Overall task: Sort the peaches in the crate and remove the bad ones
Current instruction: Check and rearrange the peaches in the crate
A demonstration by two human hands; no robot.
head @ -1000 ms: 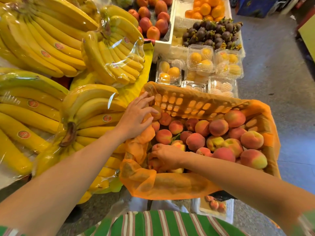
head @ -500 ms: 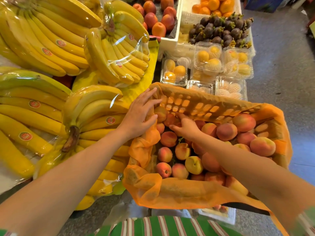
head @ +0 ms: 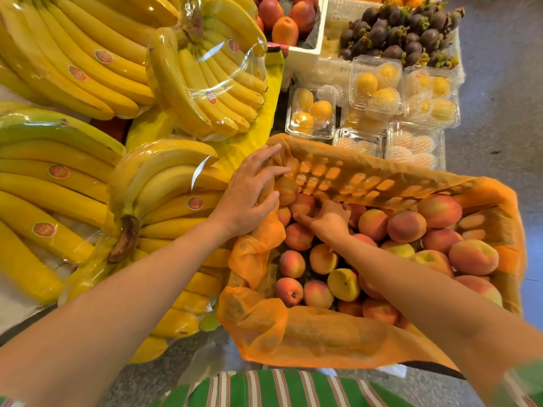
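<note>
An orange crate (head: 367, 183) lined with orange netting holds several red-and-yellow peaches (head: 407, 226). My left hand (head: 249, 192) rests with spread fingers on the netted left rim of the crate, pressing the netting back. My right hand (head: 329, 215) reaches into the far left corner, its fingers curled round a peach (head: 301, 202) there. Another peach (head: 286, 189) lies just under my left fingertips. A yellower peach (head: 343, 284) sits near the front among the others.
Wrapped banana bunches (head: 164, 195) crowd the left side right up against the crate. Behind the crate stand clear plastic boxes of yellow fruit (head: 374, 83), a tray of mangosteens (head: 399, 33) and a white box of red fruit (head: 282, 19). Grey floor lies to the right.
My right hand went from the crate's near left side to the far left corner and curled round a peach. My left hand shifted slightly higher on the netted rim.
</note>
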